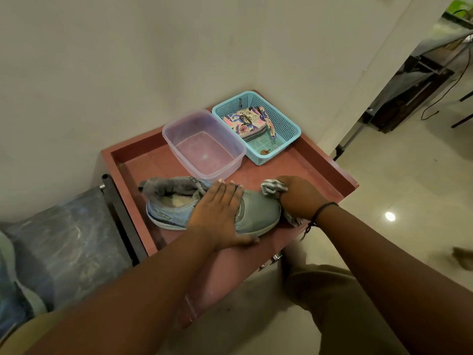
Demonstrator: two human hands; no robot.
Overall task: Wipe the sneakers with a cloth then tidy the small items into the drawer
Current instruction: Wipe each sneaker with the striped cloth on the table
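Left hand (217,208) lies flat-fingered, pinning the soft, light grey-green sneaker (212,206) at midfoot on the red tray-top (320,172); right hand (299,198) bunches a limp cloth (271,187) against its toe; midfoot looks the firmest hold

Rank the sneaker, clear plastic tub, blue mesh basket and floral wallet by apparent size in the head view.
1. sneaker, nearest the camera, so its lead is unsure
2. clear plastic tub and blue mesh basket: look alike, not ranked
3. floral wallet, lying inside the basket, clearly smallest
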